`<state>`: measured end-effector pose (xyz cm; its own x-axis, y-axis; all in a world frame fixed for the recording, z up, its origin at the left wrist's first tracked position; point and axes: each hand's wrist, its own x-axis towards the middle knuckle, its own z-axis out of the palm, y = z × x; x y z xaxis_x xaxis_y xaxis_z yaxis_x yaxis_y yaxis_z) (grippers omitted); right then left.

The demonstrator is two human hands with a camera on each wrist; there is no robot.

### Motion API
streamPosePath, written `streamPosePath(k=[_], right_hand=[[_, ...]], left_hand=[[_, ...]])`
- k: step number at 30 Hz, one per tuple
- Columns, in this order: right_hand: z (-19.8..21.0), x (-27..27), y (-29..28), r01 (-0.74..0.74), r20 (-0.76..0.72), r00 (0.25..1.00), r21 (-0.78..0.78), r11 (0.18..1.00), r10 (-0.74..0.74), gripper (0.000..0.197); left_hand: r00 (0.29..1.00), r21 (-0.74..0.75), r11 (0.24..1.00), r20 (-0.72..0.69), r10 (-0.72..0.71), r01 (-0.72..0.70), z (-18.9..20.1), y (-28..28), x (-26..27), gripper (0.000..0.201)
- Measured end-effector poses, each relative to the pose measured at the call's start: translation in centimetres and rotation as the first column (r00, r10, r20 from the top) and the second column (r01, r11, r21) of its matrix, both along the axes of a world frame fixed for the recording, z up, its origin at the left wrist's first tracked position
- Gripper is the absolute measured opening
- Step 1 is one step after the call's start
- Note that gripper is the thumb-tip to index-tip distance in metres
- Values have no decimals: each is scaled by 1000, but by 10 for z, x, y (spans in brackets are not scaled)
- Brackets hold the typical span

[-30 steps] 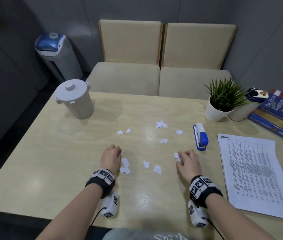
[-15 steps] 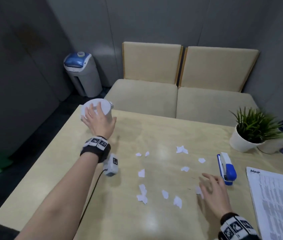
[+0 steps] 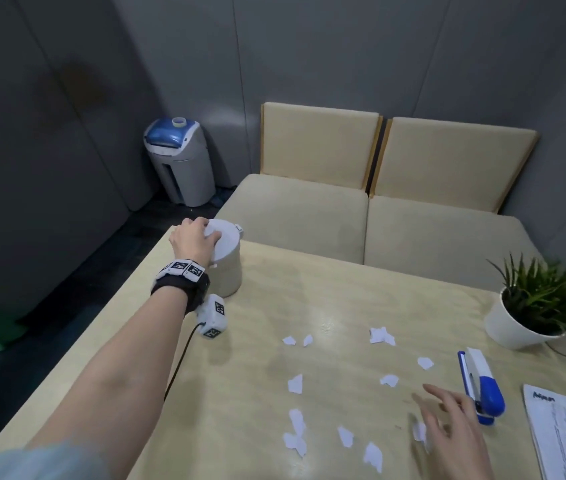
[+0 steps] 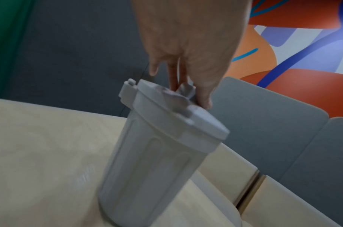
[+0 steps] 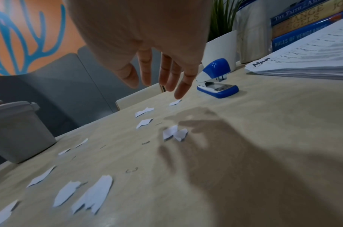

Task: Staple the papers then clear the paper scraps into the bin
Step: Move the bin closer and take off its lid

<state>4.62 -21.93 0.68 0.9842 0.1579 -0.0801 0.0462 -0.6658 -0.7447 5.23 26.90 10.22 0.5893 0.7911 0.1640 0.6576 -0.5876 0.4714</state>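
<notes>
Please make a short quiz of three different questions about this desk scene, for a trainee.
1. True or false: the small grey lidded bin is lying on its side.
2. Which hand touches the bin lid's knob? A) left hand B) right hand
3. Fill in: the blue and white stapler lies between the torn white paper scraps and the printed ____ stack.

Key: 1 false; 2 A; 3 paper.

Grey panel walls (image 3: 309, 46) are closing the room on all sides. Two beige cushioned seats (image 3: 371, 216) are standing side by side against the back wall, just behind the pale wooden bench (image 3: 274, 375). A grey machine with a blue top (image 3: 179, 161) (maybe a dispenser) is standing on the dark floor (image 3: 67, 289) in the corner.
</notes>
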Motion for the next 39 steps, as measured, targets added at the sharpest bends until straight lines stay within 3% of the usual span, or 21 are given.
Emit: streamPosePath(k=[5,10,15,20,25,27,31,39], right_hand=[[3,7,-2,-70,-10,998,0,998,70,47],[6,7,22,-211,-15,977,-22,977,211,30],[23,22,119,-448,49,892,-46,893,450,33],[55,42,219,-586,100,797,-113,802,596,42],[74,47,287,-689,-5,690,-310,655,724,54],[76,46,298,-682,1,675,-379,625,738,44],[73,42,300,-615,149,658,-461,640,739,23],[68,65,240,-469,235,680,-588,658,694,21]], left_hand=[[988,48,999,152,-9,2,8,-10,-19,39],[991,22,997,111,-76,74,4,-31,-30,38],[995,-4,997,74,-74,74,-9,-45,-36,38],[972,-3,1000,235,11,-11,0,-49,-55,37],[938,15,995,337,87,-98,1,-45,-103,36],[948,25,992,300,108,-121,-4,-43,-124,36],[984,61,991,141,109,-118,-32,-51,-163,34],[979,22,995,-186,-89,95,-105,-123,-194,32]])
